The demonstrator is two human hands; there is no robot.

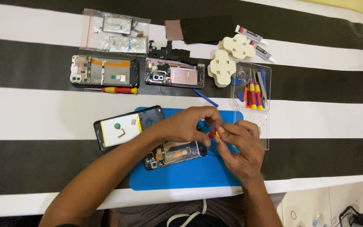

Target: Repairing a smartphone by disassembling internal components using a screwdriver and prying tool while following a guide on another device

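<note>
red-yellow screwdriver (213,134) over blue mat (181,174) | I see L hand (188,125) + R hand (241,145) both pinching it, fingertips together | opened phone (174,154) just below hands | phone back (127,127) to left | tool tray (251,87) beyond

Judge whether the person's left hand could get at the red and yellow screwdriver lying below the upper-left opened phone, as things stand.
Probably yes. The left hand is busy with the right hand on a small red and yellow tool, but only bare striped cloth lies between it and the screwdriver.
</note>
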